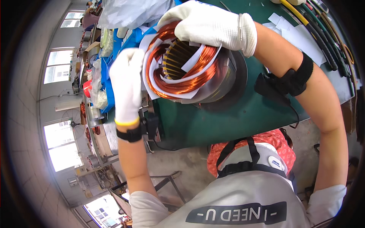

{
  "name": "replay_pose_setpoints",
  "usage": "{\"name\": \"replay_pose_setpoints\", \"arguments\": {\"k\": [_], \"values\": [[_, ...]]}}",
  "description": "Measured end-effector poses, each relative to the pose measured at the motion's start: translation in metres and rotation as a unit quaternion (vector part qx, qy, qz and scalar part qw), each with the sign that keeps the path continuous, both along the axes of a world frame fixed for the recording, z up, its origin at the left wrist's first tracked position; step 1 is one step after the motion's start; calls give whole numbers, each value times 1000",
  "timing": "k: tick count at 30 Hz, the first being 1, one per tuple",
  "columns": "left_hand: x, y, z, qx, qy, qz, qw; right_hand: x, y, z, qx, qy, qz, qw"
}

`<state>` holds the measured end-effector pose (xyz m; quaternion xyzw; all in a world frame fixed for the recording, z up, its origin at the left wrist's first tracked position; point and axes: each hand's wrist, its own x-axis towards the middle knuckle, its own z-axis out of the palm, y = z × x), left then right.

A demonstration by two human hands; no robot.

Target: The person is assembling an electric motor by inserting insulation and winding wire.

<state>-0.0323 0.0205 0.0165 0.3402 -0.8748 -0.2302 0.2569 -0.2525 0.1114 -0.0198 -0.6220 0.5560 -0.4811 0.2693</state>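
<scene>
Steady stator (pixel 190 72) at nine o'clock with flat left hand (pixel 125 85); right hand (pixel 209 24), twelve o'clock, seemingly pressing copper windings (pixel 182 85) evenly.

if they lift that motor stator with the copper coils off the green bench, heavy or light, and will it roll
The stator is probably heavy for its size: a metal core packed with copper windings. Being round, it could roll if tipped on its side. The white paper strips look floppy and easily bent.

Green workbench (pixel 228 117); concrete floor (pixel 182 163) — bright windows (pixel 59 146)
</scene>
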Motion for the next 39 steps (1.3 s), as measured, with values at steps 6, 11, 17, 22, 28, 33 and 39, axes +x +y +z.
{"name": "replay_pose_setpoints", "arguments": {"k": [6, 11, 17, 22, 28, 33, 39], "values": [[-1, -9, 13, 160, 33, -33, 986, 2, 0, -4, -20, -71, 31, 997], [-6, -9, 16, 137, -4, -10, 990, -9, -8, -8, -72, -25, 86, 993], [-15, -13, 28, 106, -79, -53, 990, -9, -9, -6, -75, -25, 87, 993], [-19, -5, 28, 134, -68, -13, 989, -7, -15, -11, -157, 41, 47, 986], [-19, -1, 25, 92, -76, 29, 992, -8, -27, -20, -288, 179, 40, 940], [-19, -2, 23, 45, -82, -40, 995, -13, -26, -20, -319, 231, 48, 918], [-20, 12, 26, 81, -87, 57, 991, -14, -23, -19, -181, 140, 73, 971]]}}
